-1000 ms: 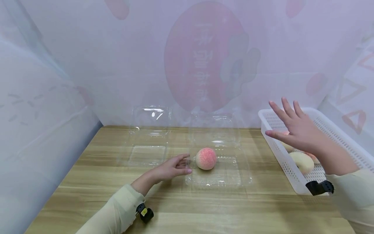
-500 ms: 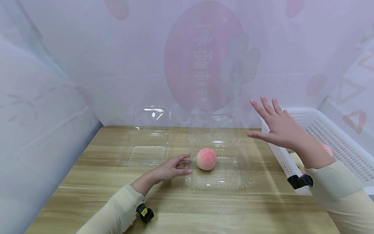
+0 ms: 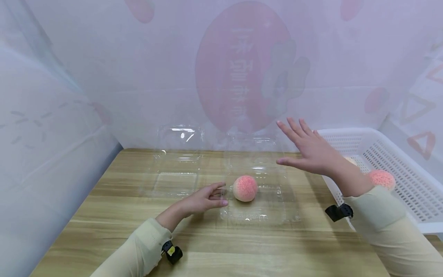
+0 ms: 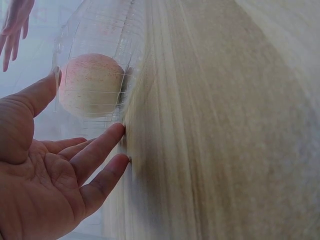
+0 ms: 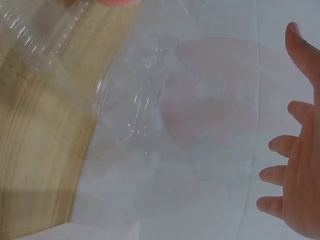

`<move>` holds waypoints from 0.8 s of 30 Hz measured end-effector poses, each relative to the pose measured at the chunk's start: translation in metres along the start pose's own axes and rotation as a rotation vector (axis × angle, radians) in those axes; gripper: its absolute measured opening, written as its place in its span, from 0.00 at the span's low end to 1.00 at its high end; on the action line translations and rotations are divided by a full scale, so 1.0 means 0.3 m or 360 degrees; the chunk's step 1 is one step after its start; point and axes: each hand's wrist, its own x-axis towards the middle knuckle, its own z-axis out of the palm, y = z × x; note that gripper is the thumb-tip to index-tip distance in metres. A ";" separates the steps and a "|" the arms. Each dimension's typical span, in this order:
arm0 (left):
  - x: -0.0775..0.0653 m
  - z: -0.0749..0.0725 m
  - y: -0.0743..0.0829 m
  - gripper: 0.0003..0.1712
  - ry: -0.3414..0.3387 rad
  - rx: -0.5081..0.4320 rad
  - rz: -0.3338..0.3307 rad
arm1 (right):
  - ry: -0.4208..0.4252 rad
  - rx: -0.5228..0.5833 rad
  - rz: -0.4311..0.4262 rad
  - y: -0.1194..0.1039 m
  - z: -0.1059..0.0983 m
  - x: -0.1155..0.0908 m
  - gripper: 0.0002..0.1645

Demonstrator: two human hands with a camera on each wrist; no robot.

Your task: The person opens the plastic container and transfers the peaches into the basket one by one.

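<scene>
A pink and cream peach (image 3: 245, 188) sits in the left part of a clear plastic clamshell box (image 3: 268, 213), whose lid stands raised behind it. At the left rim of this box rests my left hand (image 3: 200, 201), with fingers extended. In the left wrist view the thumb (image 4: 42, 95) lies against the box's edge and the other fingers reach along its side near the tabletop. My right hand (image 3: 309, 151) hangs in the air between the box and the white basket (image 3: 408, 169), fingers spread and holding nothing. The right wrist view also has this hand (image 5: 302, 170) spread.
A second clear clamshell box (image 3: 175, 184) stands with its lid up at the left. Inside the basket on the right lie a pink peach (image 3: 382, 179) and a cream-coloured piece (image 3: 351, 161), partly behind my right arm. A printed white sheet (image 3: 166, 77) walls the back.
My right hand has moved left from over the basket, fingers spread throughout, which uncovers more of the basket. The left hand, the boxes and the peach in the box stay put.
</scene>
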 end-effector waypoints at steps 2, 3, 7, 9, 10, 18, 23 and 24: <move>0.001 0.001 -0.002 0.45 -0.0002 -0.0011 -0.0001 | 0.0003 0.0005 -0.0028 -0.010 0.012 0.008 0.59; 0.001 0.001 -0.002 0.45 -0.0005 -0.0014 0.0001 | 0.0005 0.0006 -0.0044 -0.015 0.018 0.014 0.59; 0.003 0.003 0.000 0.45 -0.0016 -0.0036 0.0011 | 0.0009 0.0007 -0.0099 -0.034 0.043 0.035 0.59; 0.002 0.003 0.001 0.45 -0.0017 -0.0039 0.0011 | 0.0002 -0.0003 -0.0128 -0.045 0.055 0.045 0.59; 0.003 0.003 0.001 0.45 -0.0018 -0.0041 0.0011 | -0.0001 -0.0006 -0.0146 -0.051 0.060 0.048 0.59; 0.006 0.001 -0.004 0.45 -0.0024 -0.0037 0.0020 | -0.0047 -0.0050 -0.0294 -0.090 0.114 0.082 0.58; 0.007 -0.001 -0.003 0.45 -0.0030 -0.0034 0.0025 | -0.0066 -0.0022 -0.0402 -0.108 0.155 0.094 0.57; 0.007 -0.001 -0.003 0.45 -0.0029 -0.0031 0.0025 | -0.0070 -0.0011 -0.0419 -0.111 0.164 0.095 0.57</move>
